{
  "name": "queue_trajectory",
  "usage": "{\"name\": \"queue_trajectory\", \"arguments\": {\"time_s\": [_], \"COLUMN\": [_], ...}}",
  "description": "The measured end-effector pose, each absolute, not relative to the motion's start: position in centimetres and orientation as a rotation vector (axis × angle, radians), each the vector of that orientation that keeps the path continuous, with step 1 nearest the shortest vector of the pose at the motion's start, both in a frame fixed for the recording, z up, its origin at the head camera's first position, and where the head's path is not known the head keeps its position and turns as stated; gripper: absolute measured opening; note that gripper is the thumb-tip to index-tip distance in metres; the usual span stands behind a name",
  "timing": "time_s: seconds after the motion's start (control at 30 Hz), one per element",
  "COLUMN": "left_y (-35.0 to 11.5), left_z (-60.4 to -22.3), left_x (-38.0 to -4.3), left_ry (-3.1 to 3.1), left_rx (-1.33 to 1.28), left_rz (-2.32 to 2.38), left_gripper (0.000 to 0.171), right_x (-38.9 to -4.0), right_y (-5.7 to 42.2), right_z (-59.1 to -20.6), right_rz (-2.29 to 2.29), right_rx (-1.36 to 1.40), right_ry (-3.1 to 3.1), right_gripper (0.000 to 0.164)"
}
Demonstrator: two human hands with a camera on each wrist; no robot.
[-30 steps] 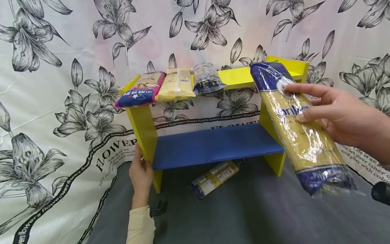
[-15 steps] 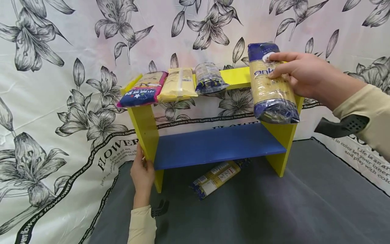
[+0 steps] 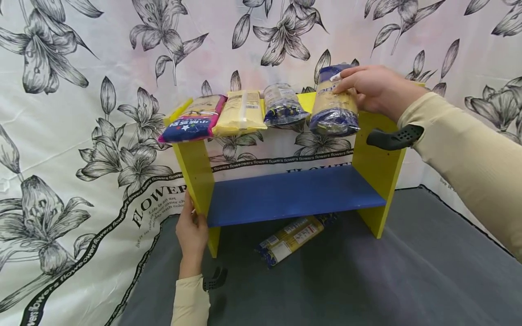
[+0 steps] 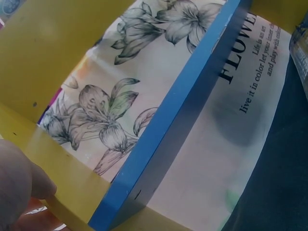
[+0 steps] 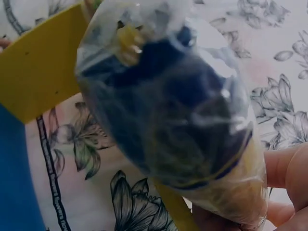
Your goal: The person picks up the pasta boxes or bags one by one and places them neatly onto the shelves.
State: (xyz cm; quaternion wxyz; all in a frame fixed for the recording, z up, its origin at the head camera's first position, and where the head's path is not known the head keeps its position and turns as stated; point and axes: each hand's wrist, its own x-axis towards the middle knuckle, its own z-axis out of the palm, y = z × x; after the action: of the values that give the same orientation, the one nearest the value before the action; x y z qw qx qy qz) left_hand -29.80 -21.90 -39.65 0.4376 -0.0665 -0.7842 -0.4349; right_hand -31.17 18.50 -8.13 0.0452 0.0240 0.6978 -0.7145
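My right hand (image 3: pixel 377 88) grips a yellow pasta packet (image 3: pixel 332 104) with blue ends by its right side. It is tilted, at the right part of the rack's yellow top board (image 3: pixel 306 99); whether its underside touches the board is hidden. The right wrist view shows the packet's crinkled blue end (image 5: pixel 178 106) up close. At lower left, my left hand (image 3: pixel 191 233) holds the yellow side panel (image 3: pixel 195 176) of the rack, thumb in front and fingers behind. The left wrist view shows that thumb (image 4: pixel 29 180) against the panel edge.
On the top board lie a pink-and-blue bag (image 3: pixel 195 117), a pale yellow bag (image 3: pixel 240 113) and a clear-and-blue packet (image 3: pixel 283 104). A blue shelf (image 3: pixel 293 194) spans the rack. Beneath it, another yellow-and-blue packet (image 3: pixel 293 237) lies on the grey surface (image 3: pixel 326 290).
My right hand has carried the pasta packet leftward from the right of the rack, up and then down to the top board. The left hand has kept its hold on the panel.
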Motion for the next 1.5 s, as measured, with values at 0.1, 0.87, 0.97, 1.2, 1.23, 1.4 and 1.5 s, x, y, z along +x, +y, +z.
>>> {"name": "queue_trajectory", "arguments": {"time_s": [0.1, 0.87, 0.97, 1.2, 1.23, 1.4, 1.5], "left_y": [-21.9, -22.2, -22.3, -22.6, -22.7, -22.4, -22.1], "left_z": [-39.6, -39.6, -39.6, -39.2, -39.2, -39.5, -39.6], "left_x": [-29.8, -29.8, -29.8, -29.8, -29.7, -29.6, -29.7], "left_ry": [-1.944, -1.956, -1.965, -1.962, -1.966, -1.984, -1.971], "left_rx": [-0.177, -0.164, -0.151, -0.152, -0.141, -0.126, -0.143], "left_rz": [-1.081, -1.063, -1.064, -1.068, -1.069, -1.086, -1.079], "left_gripper": [0.074, 0.074, 0.074, 0.073, 0.073, 0.074, 0.074], "right_x": [-31.6, -30.5, -29.3, -26.7, -26.6, -26.4, -26.4], "right_y": [18.4, 19.2, 19.6, 18.7, 18.5, 18.3, 18.4], "right_z": [-8.0, -8.3, -8.2, -8.8, -9.0, -9.8, -10.2], "right_rz": [-2.199, -2.029, -1.649, -0.826, -0.828, -0.892, -0.939], "right_rx": [0.08, -0.302, -0.352, -0.483, -0.494, -0.546, -0.552], "right_ry": [2.11, 2.609, 2.91, 3.18, 3.171, 3.155, 3.163], "right_gripper": [0.088, 0.076, 0.064, 0.071, 0.07, 0.059, 0.055]}}
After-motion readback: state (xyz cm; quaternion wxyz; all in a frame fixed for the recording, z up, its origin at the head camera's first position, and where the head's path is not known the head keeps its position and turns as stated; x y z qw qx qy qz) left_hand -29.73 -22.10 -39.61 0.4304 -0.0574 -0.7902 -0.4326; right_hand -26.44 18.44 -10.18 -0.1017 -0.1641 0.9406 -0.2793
